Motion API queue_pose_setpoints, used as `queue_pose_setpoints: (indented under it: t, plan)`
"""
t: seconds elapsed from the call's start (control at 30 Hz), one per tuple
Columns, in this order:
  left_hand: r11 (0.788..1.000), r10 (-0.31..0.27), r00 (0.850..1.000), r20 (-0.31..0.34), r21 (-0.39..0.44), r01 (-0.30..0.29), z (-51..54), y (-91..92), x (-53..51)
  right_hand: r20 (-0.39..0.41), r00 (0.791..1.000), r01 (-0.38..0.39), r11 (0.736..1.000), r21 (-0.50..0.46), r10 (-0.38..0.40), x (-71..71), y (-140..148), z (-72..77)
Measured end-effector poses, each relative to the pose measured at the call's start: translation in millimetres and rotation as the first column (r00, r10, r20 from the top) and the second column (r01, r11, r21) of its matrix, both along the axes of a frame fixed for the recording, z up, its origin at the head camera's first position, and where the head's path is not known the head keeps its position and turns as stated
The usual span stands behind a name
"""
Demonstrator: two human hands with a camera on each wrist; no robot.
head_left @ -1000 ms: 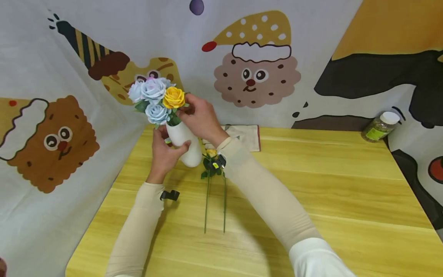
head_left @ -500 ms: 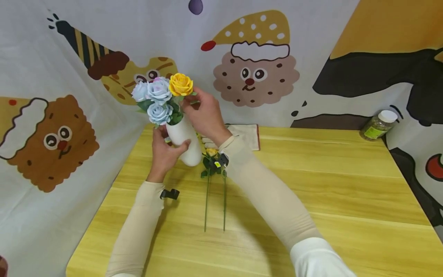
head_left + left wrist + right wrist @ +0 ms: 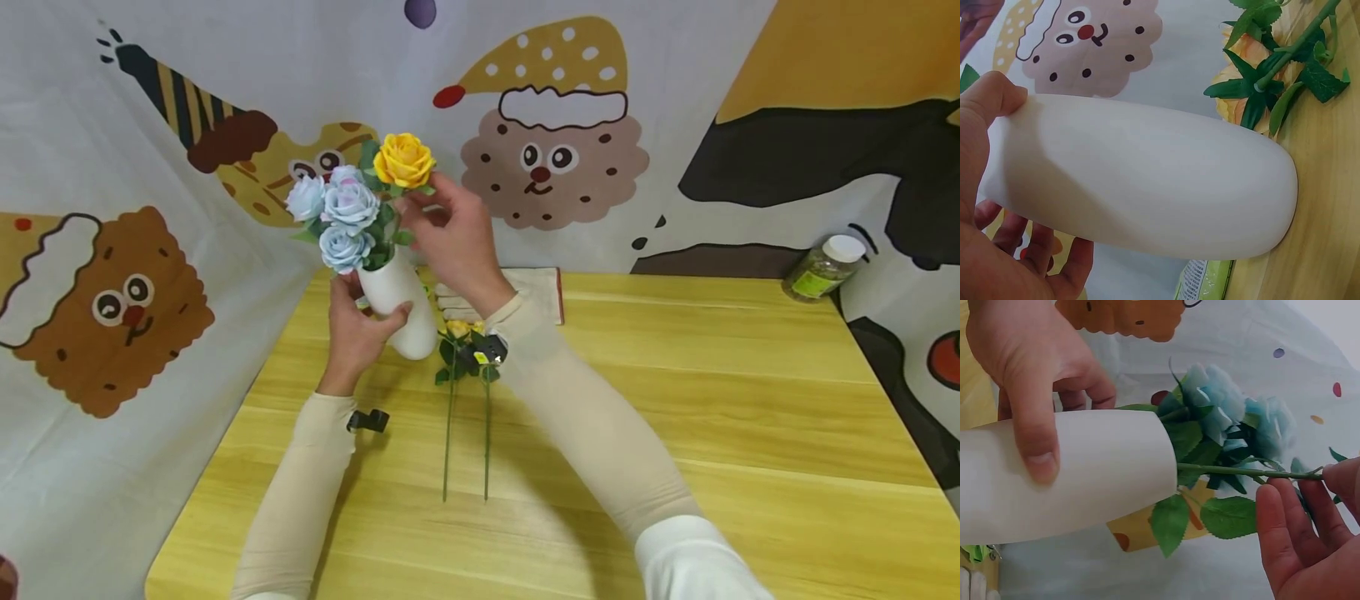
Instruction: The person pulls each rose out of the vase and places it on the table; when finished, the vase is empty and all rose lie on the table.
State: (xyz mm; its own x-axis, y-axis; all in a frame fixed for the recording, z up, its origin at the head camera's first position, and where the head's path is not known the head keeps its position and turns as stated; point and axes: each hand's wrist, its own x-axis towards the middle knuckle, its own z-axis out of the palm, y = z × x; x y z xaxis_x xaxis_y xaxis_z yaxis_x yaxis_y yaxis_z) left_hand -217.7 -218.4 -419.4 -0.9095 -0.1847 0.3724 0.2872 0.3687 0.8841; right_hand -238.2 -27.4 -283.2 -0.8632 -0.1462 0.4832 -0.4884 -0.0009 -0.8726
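My left hand (image 3: 360,333) grips a white vase (image 3: 401,312) around its upper part, thumb in front. The vase leans to the left with its base near or on the table. Several pale blue roses (image 3: 348,204) stick out of its mouth. With thumb and fingertips, my right hand (image 3: 459,242) pinches the green stem (image 3: 1229,469) of a yellow rose (image 3: 405,161). That stem runs down into the vase mouth, and its lower end is hidden inside. In the right wrist view, green leaves (image 3: 1229,515) hang at the rim.
Beside the vase, yellow-peach roses (image 3: 1244,72) lie on the wooden table (image 3: 675,433), two stems (image 3: 447,442) pointing toward me. Behind my right wrist is a pale knitted glove (image 3: 536,292). A white-lidded jar (image 3: 825,267) stands far right. A green packet (image 3: 1207,281) lies behind the vase.
The yellow rose has risen up and to the right with my right hand, away from the blue roses. My left hand and the vase have stayed almost still.
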Motion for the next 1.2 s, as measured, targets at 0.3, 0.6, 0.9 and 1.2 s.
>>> queue_pose_setpoints:
  t: [0.3, 0.6, 0.9, 1.2]
  plan:
    - [1.000, 0.011, 1.000, 0.002, 0.002, -0.011, -4.2, -2.3, -3.4, -0.067, 0.996, 0.044, 0.994, -0.102, -0.051, 7.0, 9, 8.6]
    - [1.000, -0.013, 1.000, -0.014, 0.008, 0.013, -3.2, -3.0, -1.3, -0.134, 0.973, 0.145, 0.952, -0.268, -0.185, 8.7, 22, 10.4]
    - [0.999, -0.049, 0.999, -0.017, 0.013, 0.049, -5.1, -5.0, -2.1, -0.169, 0.929, 0.208, 0.841, -0.500, -0.330, 7.8, 40, 0.6]
    - [0.999, -0.036, 0.999, -0.001, 0.014, 0.036, -2.0, -1.8, -1.7, -0.143, 0.919, 0.191, 0.732, -0.654, -0.367, 14.5, 62, -15.8]
